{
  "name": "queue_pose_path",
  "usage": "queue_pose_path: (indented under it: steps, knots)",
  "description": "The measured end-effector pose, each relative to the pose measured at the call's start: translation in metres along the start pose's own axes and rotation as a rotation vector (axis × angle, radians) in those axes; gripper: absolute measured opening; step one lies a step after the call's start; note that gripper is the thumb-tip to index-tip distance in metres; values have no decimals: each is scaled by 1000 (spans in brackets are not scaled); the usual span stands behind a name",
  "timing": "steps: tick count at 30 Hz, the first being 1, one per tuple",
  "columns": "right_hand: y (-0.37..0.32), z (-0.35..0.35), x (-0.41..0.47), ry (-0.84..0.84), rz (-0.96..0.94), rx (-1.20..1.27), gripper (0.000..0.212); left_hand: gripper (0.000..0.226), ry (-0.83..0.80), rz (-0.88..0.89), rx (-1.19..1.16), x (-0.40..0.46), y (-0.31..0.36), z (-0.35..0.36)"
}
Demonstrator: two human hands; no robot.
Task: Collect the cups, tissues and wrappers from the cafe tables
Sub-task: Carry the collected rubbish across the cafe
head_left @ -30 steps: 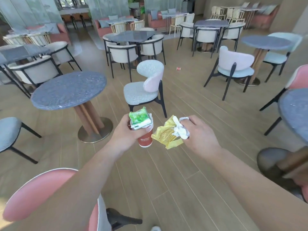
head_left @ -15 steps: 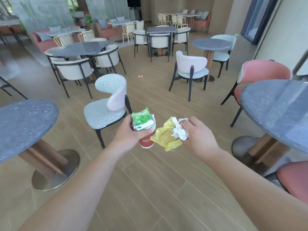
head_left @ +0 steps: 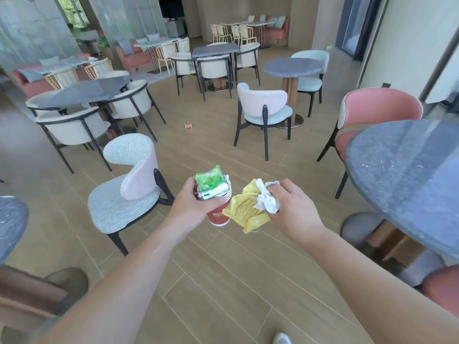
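My left hand (head_left: 191, 208) grips a red paper cup (head_left: 219, 216) with a green and white tissue pack (head_left: 211, 182) stuffed in its top. Just to its right, my right hand (head_left: 294, 209) holds a yellow wrapper (head_left: 246, 212) and a crumpled white tissue (head_left: 266, 200) together. Both hands are held out in front of me above the wooden floor. A small red item (head_left: 188, 125) lies on the floor further ahead; what it is I cannot tell.
A round grey table (head_left: 407, 180) stands close on my right, with pink chairs (head_left: 375, 112) behind it. A pale curved chair (head_left: 129, 184) is just left of my hands. Another grey table edge (head_left: 11, 224) is at the far left. More tables and chairs fill the room ahead.
The view has swung to the right: the left table slid out of view and the right table came closer. Both hands keep the same hold on their items.
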State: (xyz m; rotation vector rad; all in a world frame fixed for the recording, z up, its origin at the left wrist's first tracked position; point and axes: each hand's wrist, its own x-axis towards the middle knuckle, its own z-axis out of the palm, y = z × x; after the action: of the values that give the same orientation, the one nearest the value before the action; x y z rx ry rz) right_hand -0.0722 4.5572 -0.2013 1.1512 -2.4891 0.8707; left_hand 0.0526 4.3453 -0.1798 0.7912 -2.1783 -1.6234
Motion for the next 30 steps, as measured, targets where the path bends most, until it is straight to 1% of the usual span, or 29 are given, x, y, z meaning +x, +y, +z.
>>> queue_pose_path:
  steps: [5, 8, 15, 19, 23, 27, 30]
  knots:
    - [66, -13, 74, 7, 24, 9, 34, 53, 1, 25, 12, 82, 39, 47]
    - [98, -22, 112, 34, 36, 20, 30, 50, -1, 48, 9, 124, 60, 71]
    - [139, -20, 172, 53, 29, 37, 23, 53, -19, 64, -9, 198, 83, 93]
    - [149, -3, 206, 34, 16, 41, 25, 56, -2, 49, -24, 235, 78, 85]
    - [145, 27, 245, 11, -19, 62, 23, 55, 22, 32, -38, 274, 67, 62]
    - [135, 69, 299, -18, -16, 69, 23, 54, 46, 19, -63, 323, 54, 28]
    - [121, 106, 344, -49, -41, 97, 21, 58, 77, 3, -93, 366, 44, -7]
